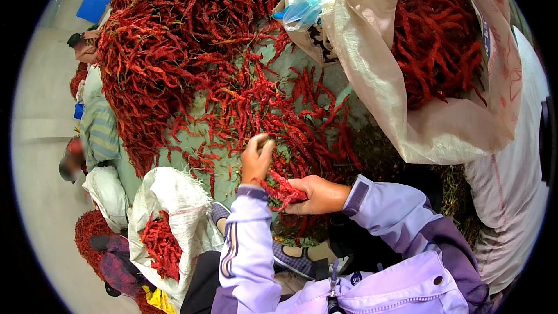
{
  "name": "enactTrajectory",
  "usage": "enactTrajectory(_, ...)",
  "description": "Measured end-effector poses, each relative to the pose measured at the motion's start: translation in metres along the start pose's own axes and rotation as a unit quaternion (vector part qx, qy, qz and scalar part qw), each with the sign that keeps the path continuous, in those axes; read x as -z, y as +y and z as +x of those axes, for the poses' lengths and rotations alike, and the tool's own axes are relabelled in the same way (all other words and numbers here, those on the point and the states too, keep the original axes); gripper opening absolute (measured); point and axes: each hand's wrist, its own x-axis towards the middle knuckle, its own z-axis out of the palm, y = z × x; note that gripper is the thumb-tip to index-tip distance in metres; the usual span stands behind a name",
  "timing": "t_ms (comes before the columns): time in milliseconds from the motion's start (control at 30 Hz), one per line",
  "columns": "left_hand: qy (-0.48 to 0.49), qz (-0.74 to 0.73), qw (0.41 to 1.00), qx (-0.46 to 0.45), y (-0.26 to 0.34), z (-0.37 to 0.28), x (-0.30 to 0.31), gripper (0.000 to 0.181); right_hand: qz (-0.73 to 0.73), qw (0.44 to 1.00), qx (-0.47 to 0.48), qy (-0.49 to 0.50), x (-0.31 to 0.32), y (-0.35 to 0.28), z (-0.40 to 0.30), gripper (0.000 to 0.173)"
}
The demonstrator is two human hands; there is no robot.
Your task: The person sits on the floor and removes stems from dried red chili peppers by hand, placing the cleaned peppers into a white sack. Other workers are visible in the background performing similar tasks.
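My right hand (pixel 320 195) is closed around a small bunch of dried red chili peppers (pixel 283 189), which pokes out past the thumb to the left. Above and to the left of it, my left hand (pixel 256 159) hovers over scattered chilies, its fingers curled and blurred. Whether anything is between those fingertips is hard to make out. Loose chilies (pixel 301 139) lie on the pale green floor sheet just beyond both hands, with stem bits among them. A large heap of red chilies (pixel 174 43) rises farther off to the left.
A big woven sack (pixel 370 65), open and holding chilies, stands at the right. Plastic bags (pixel 305 2) hang on its side. A smaller white sack (pixel 192 200) with chilies stands at my left. Dark stem debris (pixel 375 148) covers the ground nearby. Other people (pixel 74 159) are along the left.
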Motion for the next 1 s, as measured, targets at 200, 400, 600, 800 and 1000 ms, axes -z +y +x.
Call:
enactTrajectory(200,-0.012,0.113,0.993,0.021,-0.02,0.034,-0.031,0.023,0.07,0.997,-0.006,-0.017,-0.012,-0.003,0.011,0.033)
enactTrajectory(400,0.126,-0.27,0.952,0.073,-0.003,0.005,0.007,0.013,0.237,0.929,-0.063,0.278,0.039,-0.029,0.016,0.01)
enactTrajectory(600,0.173,-0.226,0.959,-0.003,0.055,-0.055,0.009,0.007,0.099,0.972,-0.034,0.208,0.022,-0.017,0.019,0.041)
enactTrajectory(800,0.119,-0.153,0.976,-0.1,0.065,-0.1,-0.008,0.01,-0.013,0.994,0.039,0.105,0.009,-0.009,0.012,0.033)
enactTrajectory(1000,0.041,-0.558,0.823,0.099,0.06,-0.104,-0.003,0.009,-0.204,0.97,0.122,0.051,0.011,-0.01,0.01,0.021)
